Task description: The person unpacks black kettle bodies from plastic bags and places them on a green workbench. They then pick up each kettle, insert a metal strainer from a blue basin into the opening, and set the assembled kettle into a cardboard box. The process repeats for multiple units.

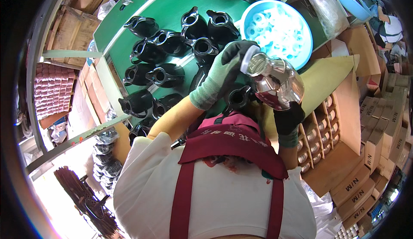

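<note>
A shiny, bottle-shaped glass flask liner (282, 82) is held tilted in front of my chest, its neck toward the upper left. My right hand (289, 117), in a dark glove with a green cuff, is closed round its rounded lower end. At its mouth sits a white plastic ring (248, 60), gripped by the dark fingertips of my left hand (226, 69) in a green glove. Close by the left forearm stand several glossy black jugs (165, 75) with spouts and open tops. Beyond the liner is a light blue basin (310, 41) full of white rings (275, 26).
The green table (107, 26) carries the jugs. To my right an open cardboard box (344, 122) has divided cells with several glass liners (322, 125). Stacked cartons (383, 118) stand farther right. A metal frame (81, 133) runs along the left. A clear plastic bag (329, 13) lies beyond the basin.
</note>
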`<state>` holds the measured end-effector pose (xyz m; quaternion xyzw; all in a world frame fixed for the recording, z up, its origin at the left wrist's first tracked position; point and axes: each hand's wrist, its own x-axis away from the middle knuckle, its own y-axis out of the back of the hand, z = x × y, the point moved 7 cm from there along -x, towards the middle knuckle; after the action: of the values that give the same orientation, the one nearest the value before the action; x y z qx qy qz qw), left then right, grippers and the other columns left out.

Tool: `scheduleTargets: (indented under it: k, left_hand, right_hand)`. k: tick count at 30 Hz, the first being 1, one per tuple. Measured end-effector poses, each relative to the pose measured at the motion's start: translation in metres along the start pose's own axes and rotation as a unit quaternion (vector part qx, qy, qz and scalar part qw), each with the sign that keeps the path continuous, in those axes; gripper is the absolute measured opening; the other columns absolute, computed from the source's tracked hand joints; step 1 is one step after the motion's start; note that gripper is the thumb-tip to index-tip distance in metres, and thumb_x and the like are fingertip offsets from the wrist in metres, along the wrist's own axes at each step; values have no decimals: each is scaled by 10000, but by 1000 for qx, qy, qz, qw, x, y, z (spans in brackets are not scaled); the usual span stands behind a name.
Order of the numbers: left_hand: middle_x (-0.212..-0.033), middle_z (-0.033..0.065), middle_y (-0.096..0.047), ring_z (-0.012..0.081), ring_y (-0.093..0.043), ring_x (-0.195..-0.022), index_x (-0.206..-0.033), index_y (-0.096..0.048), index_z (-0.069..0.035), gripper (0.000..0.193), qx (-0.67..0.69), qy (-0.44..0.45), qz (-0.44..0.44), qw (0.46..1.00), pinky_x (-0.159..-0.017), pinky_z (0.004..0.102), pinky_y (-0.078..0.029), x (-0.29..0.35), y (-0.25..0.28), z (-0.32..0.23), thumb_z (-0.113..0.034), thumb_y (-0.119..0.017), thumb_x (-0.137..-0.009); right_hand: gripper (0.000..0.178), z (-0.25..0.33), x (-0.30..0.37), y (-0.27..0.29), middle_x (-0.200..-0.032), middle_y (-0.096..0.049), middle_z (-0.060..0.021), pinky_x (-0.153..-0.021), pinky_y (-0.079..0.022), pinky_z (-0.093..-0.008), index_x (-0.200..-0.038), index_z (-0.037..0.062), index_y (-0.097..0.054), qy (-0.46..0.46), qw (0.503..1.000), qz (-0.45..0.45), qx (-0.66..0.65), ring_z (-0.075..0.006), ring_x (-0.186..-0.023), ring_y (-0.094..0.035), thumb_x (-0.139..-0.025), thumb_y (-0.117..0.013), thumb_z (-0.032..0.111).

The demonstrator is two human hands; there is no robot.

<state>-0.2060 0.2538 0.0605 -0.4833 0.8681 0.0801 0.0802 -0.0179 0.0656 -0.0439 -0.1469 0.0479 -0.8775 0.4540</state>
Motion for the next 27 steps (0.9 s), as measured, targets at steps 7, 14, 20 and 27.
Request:
scheduleTargets:
  k: [7, 14, 20, 27]
  left_hand:
    - [-1288, 107, -623, 201, -595, -1161, -1331, -575, -5, 370, 154, 126, -10, 980, -1022, 343, -456, 7, 3, 4, -175, -537, -1004]
    - [-1425, 190, -496, 341, -451, -1354, -1439, -496, -32, 681, -45, -80, -67, 994, -1121, 416, -367, 10, -8, -37, -143, -754, -819]
    - [-1409, 185, -519, 373, -525, -1268, -1352, -587, -87, 663, -174, -177, -41, 968, -1060, 475, -417, 0, 2, -40, -204, -809, -738]
    - [-1245, 76, -650, 311, -573, -1216, -1222, -702, -158, 576, -247, -299, 54, 920, -1026, 468, -419, -19, 14, -53, -286, -848, -679]
  right_hand:
    - [739, 54, 2, -40, -1417, -468, -167, -1100, -388, -433, -1470, -10, -355, 162, 971, 22, 173, -312, -1306, -483, -859, -687, 241]
    - [692, 51, 29, -49, -1048, -580, -209, -856, -504, -468, -1200, -35, -528, 476, 757, -1, 447, -390, -966, -602, -667, -906, 192]
    - [876, 41, 12, -46, -1173, -517, -188, -860, -480, -420, -1245, -26, -499, 245, 817, 36, 521, -356, -1033, -562, -593, -945, 352]
    - [1030, 45, 19, -53, -1290, -478, -244, -1021, -387, -506, -1388, -50, -407, 325, 819, 20, 473, -416, -1193, -481, -665, -858, 529]
